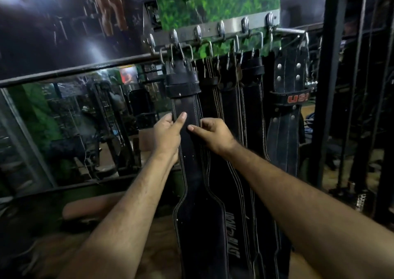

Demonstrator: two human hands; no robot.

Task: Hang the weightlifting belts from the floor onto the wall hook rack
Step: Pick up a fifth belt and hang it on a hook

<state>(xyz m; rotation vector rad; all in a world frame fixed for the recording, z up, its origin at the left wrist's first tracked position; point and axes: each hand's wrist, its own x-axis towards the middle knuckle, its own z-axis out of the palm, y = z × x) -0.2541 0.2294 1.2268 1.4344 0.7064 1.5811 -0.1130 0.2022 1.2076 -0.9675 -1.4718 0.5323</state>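
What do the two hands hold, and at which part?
Both the left hand and right hand hold the leftmost hanging belt at its narrow upper strap, below the buckle.

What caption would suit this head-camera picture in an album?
Both hands, left and right, grip the leftmost belt hanging from the wall hook rack.
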